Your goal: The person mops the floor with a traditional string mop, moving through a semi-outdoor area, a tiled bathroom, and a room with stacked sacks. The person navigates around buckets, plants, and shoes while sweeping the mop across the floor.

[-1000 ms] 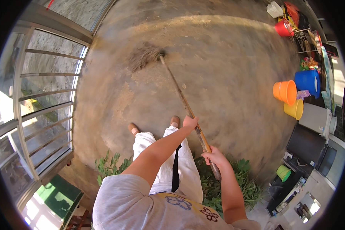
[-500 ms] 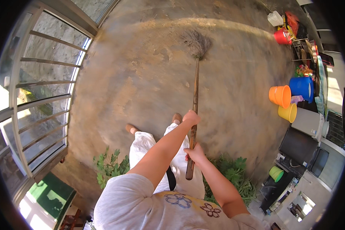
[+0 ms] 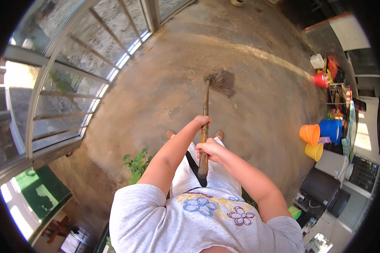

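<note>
Mop [image 3: 206,100] held in both your hands, seen from above, near the middle of the frame. Its wooden handle [image 3: 203,135] runs almost straight up and down the picture, from the blunt butt end [image 3: 202,169] in front of your waist to a point above centre. There the grey mop head [image 3: 223,82] lies on the brown floor [image 3: 257,126], its strands fanned out to the right of the handle.

Your left hand [image 3: 203,120] is higher in the frame and so nearer the mop head, with its fingers wrapped around the handle. Your right hand [image 3: 211,149] grips lower, near the butt end, its fingers curled round the wood. From both sets of fingers, the mop head lies up the frame and slightly right, well apart from them, set off sideways from the handle's long axis.

Brown shoes [image 3: 219,134] show on either side of the handle, with your white trousers [image 3: 183,173] below. A barred window [image 3: 67,94] fills the upper left, and a leafy plant [image 3: 138,163] shows beside your left arm. Toward the right edge, an orange bucket [image 3: 309,134], a blue bucket [image 3: 331,131] and a yellow bucket [image 3: 314,152] cluster together, with a red bucket [image 3: 320,79] above them.
</note>
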The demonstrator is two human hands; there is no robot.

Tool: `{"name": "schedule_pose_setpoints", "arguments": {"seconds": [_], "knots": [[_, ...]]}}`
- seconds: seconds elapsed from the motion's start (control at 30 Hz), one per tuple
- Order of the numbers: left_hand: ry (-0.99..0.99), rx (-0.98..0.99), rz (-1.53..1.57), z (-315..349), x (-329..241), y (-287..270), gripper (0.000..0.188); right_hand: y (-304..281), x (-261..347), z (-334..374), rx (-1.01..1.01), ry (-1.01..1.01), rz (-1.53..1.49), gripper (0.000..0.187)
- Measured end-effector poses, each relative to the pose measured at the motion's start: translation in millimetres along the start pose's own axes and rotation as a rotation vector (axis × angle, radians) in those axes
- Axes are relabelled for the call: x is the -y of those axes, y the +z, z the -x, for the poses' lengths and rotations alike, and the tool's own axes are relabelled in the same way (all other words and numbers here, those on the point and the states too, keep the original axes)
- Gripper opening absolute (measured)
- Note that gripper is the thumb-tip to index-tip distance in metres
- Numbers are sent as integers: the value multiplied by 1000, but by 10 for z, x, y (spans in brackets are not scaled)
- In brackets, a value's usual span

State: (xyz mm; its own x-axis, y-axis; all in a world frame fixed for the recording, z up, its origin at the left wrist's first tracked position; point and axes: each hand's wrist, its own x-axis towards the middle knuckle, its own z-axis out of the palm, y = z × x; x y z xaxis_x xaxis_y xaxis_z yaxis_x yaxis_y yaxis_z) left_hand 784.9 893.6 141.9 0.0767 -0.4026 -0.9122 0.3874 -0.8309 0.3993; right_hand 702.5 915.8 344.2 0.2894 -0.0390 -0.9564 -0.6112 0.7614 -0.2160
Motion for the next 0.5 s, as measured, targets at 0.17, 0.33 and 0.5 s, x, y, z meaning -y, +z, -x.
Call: {"name": "schedule_pose_setpoints", "arguments": {"seconds": [0.17,0.33,0.5], "knots": [[18,-91,381,467,434,-1002,14,789,-43,-160,119,45,286,10],[41,-211,793,892,879,-1619,13,1382,-10,-253,220,109,663,11],[87,-369,1140,1023,1373,-2103,13,1883,66,-492,372,172,1066,10]]}}
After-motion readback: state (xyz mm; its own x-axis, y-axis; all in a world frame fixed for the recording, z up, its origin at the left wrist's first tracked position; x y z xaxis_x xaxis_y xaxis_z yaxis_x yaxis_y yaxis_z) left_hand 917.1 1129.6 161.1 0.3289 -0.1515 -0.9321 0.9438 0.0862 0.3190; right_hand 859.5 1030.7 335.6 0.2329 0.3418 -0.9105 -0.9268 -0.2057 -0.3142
